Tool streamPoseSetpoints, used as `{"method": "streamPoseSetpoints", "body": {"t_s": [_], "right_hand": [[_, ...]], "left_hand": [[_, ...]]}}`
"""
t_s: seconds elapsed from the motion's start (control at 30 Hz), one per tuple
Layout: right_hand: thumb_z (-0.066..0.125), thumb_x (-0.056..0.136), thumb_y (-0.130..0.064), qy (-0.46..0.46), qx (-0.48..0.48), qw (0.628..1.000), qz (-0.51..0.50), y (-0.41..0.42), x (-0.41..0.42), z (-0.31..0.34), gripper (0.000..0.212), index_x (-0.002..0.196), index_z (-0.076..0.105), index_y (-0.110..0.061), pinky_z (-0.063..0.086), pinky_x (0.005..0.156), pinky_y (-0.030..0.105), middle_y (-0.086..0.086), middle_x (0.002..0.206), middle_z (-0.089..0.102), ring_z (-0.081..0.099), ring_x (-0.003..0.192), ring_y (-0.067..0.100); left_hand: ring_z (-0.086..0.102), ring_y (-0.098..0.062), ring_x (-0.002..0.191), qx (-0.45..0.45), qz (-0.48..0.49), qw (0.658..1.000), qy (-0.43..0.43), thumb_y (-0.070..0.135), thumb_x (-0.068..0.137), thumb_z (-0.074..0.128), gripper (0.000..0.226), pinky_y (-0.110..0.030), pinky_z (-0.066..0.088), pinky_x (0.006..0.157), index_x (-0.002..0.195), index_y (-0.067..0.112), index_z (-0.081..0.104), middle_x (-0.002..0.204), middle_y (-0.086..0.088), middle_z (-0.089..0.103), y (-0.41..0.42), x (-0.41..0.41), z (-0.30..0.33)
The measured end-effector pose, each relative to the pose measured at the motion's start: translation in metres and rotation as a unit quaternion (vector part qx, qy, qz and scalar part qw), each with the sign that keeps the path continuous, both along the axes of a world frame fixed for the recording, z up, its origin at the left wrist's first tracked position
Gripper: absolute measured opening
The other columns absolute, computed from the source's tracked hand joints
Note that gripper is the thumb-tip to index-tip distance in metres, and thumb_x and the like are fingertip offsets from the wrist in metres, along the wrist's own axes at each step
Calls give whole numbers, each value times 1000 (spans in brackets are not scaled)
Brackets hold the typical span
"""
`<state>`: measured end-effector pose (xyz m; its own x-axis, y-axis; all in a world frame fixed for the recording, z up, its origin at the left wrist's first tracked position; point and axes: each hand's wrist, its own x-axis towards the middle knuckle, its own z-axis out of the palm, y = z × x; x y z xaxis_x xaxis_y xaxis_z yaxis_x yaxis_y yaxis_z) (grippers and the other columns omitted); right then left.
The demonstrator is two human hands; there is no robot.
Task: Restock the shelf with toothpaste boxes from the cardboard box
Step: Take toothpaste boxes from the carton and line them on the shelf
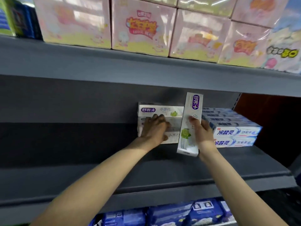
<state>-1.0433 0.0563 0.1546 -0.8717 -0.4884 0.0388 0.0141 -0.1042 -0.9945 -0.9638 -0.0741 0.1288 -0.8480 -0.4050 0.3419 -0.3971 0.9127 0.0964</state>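
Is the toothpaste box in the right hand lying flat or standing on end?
On end. The toothpaste box, gripped by the right hand, runs top to bottom, its lower end low, near the shelf.

Bright overhead glare on pink boxes (143,28); edges warped, soft blur.

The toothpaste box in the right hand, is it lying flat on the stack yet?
No, the right hand holds the toothpaste box upright on end, beside the white stack that the left hand rests on.

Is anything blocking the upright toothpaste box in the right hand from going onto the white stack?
Only the left hand, resting on the front of the white stack. The right hand holds the upright box beside it; the stack's top looks free.
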Motion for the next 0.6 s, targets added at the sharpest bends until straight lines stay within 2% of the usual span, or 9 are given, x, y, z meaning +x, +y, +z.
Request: {"method": "streamPoseSetpoints", "body": {"t_s": [0.17,0.23,0.27,0.3,0.37,0.4,0.43,0.5,0.6], "right_hand": [[62,89,-25,92,54,991,79,4,-10,-4,29,114,56,-13,48,74,26,-2,98,66,63,87,13],[67,85,-22,150,83,978,122,8,-16,-2,30,113,59,-17,50,75,24,-5,96,67,64,84,9],[71,82,-21,186,105,966,142,10,-20,0,31,111,60,-21,51,78,25,-6,95,67,65,85,10],[74,78,-21,229,133,951,162,14,-24,2,33,109,62,-25,51,81,26,-8,95,68,65,86,12],[78,74,-23,326,205,901,202,19,-32,8,41,112,63,-27,46,82,25,-9,101,68,63,93,14],[78,74,-26,369,246,869,219,21,-34,11,49,120,61,-25,43,83,25,-8,108,66,61,102,15],[77,74,-28,403,287,838,231,20,-37,13,57,127,57,-24,40,86,23,-7,116,63,57,111,15],[77,75,-28,450,331,792,248,16,-40,12,63,133,52,-24,36,97,21,-5,133,55,49,126,16],[77,76,-24,489,318,766,271,6,-40,7,62,133,53,-23,30,112,28,-3,141,49,43,131,18]], "left_hand": [[41,-22,122,50,61,996,38,42,79,67,55,-36,35,99,128,24,53,132,1,46,-10,17,-4],[42,-22,121,107,87,986,99,41,73,73,60,-34,38,100,127,22,55,129,-1,48,-17,29,-11],[43,-21,120,169,95,971,139,37,72,75,60,-31,39,99,126,20,55,127,-3,49,-20,35,-14],[47,-18,116,261,96,940,198,30,75,75,55,-25,42,96,125,17,55,125,-4,52,-21,41,-16],[56,-8,100,474,91,816,318,18,89,63,36,-14,46,82,123,12,53,119,-3,56,-14,52,-11],[56,-6,97,549,93,750,356,15,94,53,30,-16,45,83,124,11,53,118,-2,58,-10,55,-7],[55,-8,99,593,98,707,374,16,98,46,27,-22,43,89,124,12,53,116,-1,58,-8,58,-6],[53,-11,104,626,104,672,382,20,99,40,25,-31,37,96,118,17,56,112,3,59,-5,59,-6],[57,-13,105,597,121,696,380,19,98,41,28,-28,40,90,116,14,62,113,0,64,-2,57,-11]]}}
